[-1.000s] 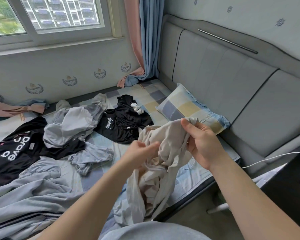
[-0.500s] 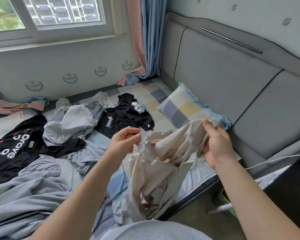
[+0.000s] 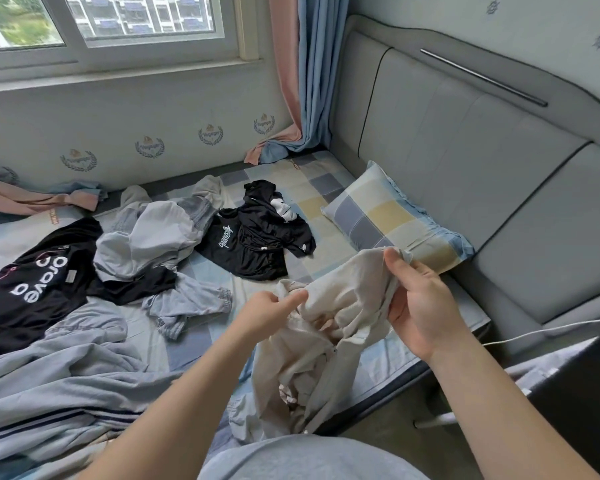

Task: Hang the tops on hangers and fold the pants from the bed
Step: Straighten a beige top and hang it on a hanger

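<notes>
Pinched anew by the left hand (image 3: 267,308) and clutched by the right hand (image 3: 418,306), the limp, light beige cloth garment (image 3: 340,296) was judged best held by its hem.

I hold a beige garment (image 3: 340,306) up over the edge of the bed (image 3: 312,202) with 2 hands. My right hand (image 3: 420,306) grips its top edge, thumb in front. My left hand (image 3: 271,311) pinches a bunched fold at the other side, and the rest hangs crumpled between my arms. On the checked sheet lie 2 black tops, one with white lettering (image 3: 32,285), the other (image 3: 253,240) near the checked pillow (image 3: 388,216), with grey clothes (image 3: 153,237) between them.
</notes>
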`<state>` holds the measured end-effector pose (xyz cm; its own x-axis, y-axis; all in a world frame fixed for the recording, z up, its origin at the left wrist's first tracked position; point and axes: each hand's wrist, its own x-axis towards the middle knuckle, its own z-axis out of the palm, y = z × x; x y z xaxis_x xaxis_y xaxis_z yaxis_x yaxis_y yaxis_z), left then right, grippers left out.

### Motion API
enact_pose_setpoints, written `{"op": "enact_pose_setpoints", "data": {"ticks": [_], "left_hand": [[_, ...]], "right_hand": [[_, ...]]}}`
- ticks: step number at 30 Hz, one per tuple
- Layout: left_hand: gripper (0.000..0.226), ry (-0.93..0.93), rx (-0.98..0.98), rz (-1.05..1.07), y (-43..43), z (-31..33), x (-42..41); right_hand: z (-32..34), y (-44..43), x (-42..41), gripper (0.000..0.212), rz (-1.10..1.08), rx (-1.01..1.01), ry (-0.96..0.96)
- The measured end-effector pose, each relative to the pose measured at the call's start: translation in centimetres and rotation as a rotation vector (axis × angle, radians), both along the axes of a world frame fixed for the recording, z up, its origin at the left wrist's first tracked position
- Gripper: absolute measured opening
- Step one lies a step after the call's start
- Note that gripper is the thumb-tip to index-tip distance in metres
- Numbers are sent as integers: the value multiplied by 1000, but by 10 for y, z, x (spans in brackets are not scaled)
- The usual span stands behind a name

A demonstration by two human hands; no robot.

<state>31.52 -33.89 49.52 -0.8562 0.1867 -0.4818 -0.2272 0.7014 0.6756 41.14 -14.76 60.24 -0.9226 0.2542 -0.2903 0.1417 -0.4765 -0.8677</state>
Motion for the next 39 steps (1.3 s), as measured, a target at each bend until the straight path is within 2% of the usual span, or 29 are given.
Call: {"op": "enact_pose_setpoints", "data": {"ticks": [4, 6, 9, 11, 13, 15, 17, 19, 21, 22, 23, 25, 27, 29, 31, 33, 35, 36, 39], "left_hand": [[39, 55, -99, 25, 7, -8, -8], [29, 22, -74, 53, 3, -18, -14], [9, -182, 335, 350, -10, -23, -15], [17, -353, 618, 496, -22, -24, -19], [32, -485, 801, 576, -33, -24, -24], [36, -531, 845, 568, -42, -16, -23], [39, -536, 857, 523, -51, -7, -17], [37, -549, 860, 425, -63, -1, -12], [34, -488, 665, 254, -78, -4, -5], [39, -422, 480, 140, -85, -8, -1], [41, -339, 265, 22, -92, -16, 3], [29, -186, -138, -228, -106, -35, 13], [17, -76, -435, -358, -121, -56, 22], [19, -33, -542, -330, -141, -76, 28], [16, -19, -506, -238, -165, -86, 30], [17, -3, -396, -130, -189, -88, 26], [18, 46, -287, -32, -211, -84, 18], [18, 56, -229, 17, -220, -80, 15], [22, -20, 38, 215, -241, -71, 7]], "right_hand": [[2, -1, 9, 22, 43, -3, 26], [-2, 3, 13, 24, -5, 53, -4], [-19, 18, 17, 26, -166, 316, -152], [-34, 26, 20, 28, -249, 462, -255], [-45, 27, 23, 27, -293, 437, -336], [-58, 25, 23, 26, -291, 365, -406], [-73, 20, 22, 30, -185, 386, -473], [-92, 14, 23, 59, -20, 459, -545], [-109, 4, 26, 98, 153, 547, -615], [-118, -2, 29, 113, 236, 597, -648], [-125, -10, 32, 120, 323, 655, -676], [-141, -28, 39, 108, 489, 806, -740], [-158, -52, 49, 80, 614, 995, -823], [-177, -75, 57, 50, 653, 1196, -922], [-191, -98, 64, 29, 647, 1290, -1034], [-200, -119, 69, 25, 579, 1273, -1084], [-205, -135, 72, 29, 431, 1146, -1051], [-204, -143, 72, 32, 317, 1019, -1012], [-196, -165, 68, 37, -89, 400, -833]]}}
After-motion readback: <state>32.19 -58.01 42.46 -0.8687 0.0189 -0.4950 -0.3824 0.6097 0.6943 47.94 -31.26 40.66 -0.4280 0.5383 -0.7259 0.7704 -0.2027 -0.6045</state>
